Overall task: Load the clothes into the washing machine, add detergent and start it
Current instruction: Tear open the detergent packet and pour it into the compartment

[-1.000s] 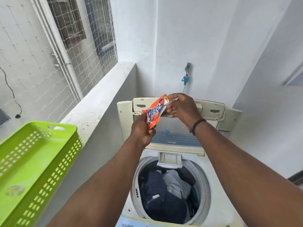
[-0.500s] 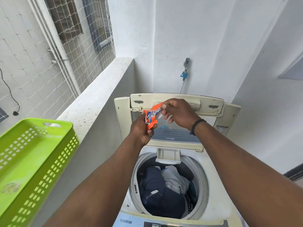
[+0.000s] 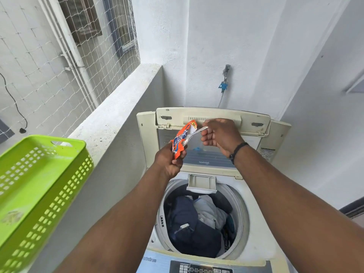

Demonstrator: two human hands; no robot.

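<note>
Both hands work on the detergent sachet [image 3: 182, 139], held up above the washing machine [image 3: 275, 251] in front of its raised lid [image 3: 213, 119]. Left hand [image 3: 169, 161] grips the orange sachet's lower end, fingers curled round it; right hand [image 3: 220, 134] pinches a torn white strip [image 3: 201, 130] that reaches away from the sachet's top, so the two hands are a little apart with the strip between them. The packet looks nearly or just torn open.

Loading seems finished: the clothes [image 3: 199, 219], dark blue and white, lie in the drum directly below the sachet, and the green basket [image 3: 37, 190], on the ledge to the left of the machine, shows nothing inside. By my reading, what remains is to pour the detergent in, lower the lid, and press start on the control panel [image 3: 201, 268] at the machine's near edge.
</note>
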